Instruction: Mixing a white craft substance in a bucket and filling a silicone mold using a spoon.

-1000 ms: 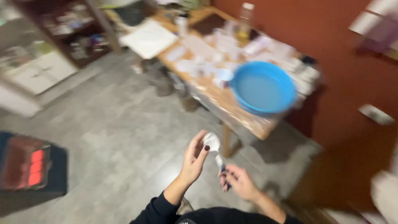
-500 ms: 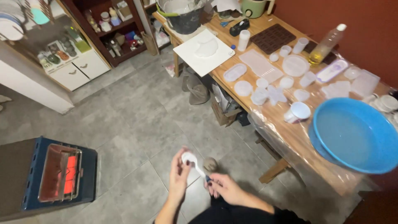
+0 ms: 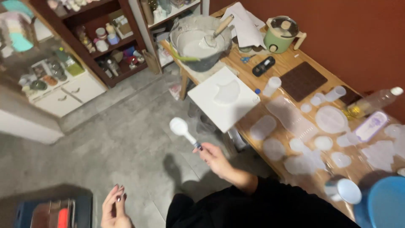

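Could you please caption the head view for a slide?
Right hand holds a white spoon beside a mould-covered wooden table.

Left hand (image 3: 113, 207) and heater (image 3: 50, 213) cut off by bottom edge; blue basin (image 3: 386, 202) cut by right corner; shelf items (image 3: 63, 63) blurred beyond identification.

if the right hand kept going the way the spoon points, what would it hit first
The right hand aims its white plastic spoon up-left, over bare grey floor. The first thing in that line looks like the dark wooden shelf unit, though depth is unclear.
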